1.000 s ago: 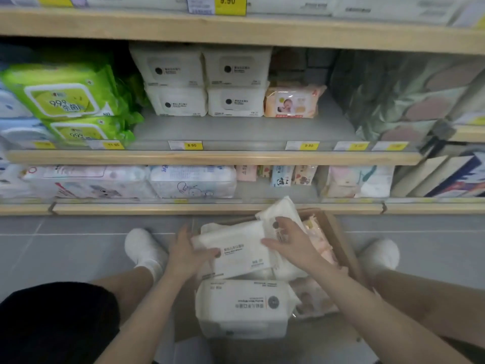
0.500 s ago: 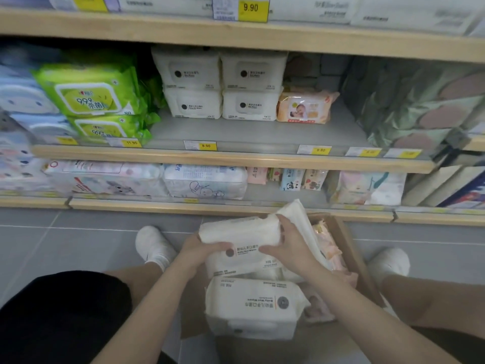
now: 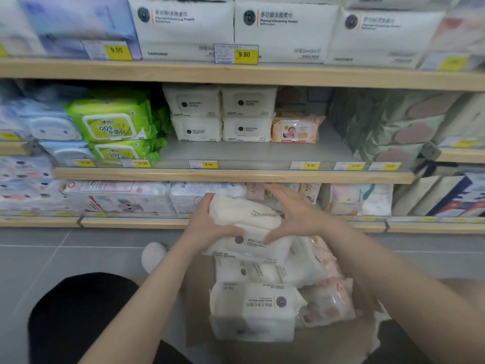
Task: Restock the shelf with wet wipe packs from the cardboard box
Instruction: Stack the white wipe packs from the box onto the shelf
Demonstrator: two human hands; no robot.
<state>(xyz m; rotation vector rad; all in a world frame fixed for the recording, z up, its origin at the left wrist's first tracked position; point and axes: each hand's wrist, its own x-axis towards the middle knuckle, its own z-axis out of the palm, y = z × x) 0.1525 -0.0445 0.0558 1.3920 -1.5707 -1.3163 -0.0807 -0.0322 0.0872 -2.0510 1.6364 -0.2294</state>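
Both hands up in front of the lower shelves, gripping a stack of two white wet wipe packs [image 3: 249,232] between them. Left hand [image 3: 207,227] clamped on the stack's left end, thumb across the front face of the lower pack, fingers wrapped behind. Right hand [image 3: 294,214] pressed onto the top right of the stack, fingers spread and reaching forward over the upper pack, thumb angled down onto the lower pack's printed face. The stack sits directly between the two palms, tilted slightly, label side toward the camera.

Straight below the hands: open cardboard box [image 3: 341,345] on the grey tile floor. Inside it, more white packs; the nearest one [image 3: 252,311] lies flat with its print upside down to the viewer. To the right of that pack, under the right forearm, pink baby wipe packs [image 3: 328,303].

Above and beyond the hands: middle shelf [image 3: 231,176] with wooden front edge and yellow price tags. Four matching white packs [image 3: 220,114] stacked two by two at the back, bare grey shelf surface in front of them. Just right of those, one orange baby wipe pack [image 3: 295,128]. To the far left of the left hand, green wipe packs [image 3: 112,127].

White shoe [image 3: 153,256] on the floor below the left forearm.
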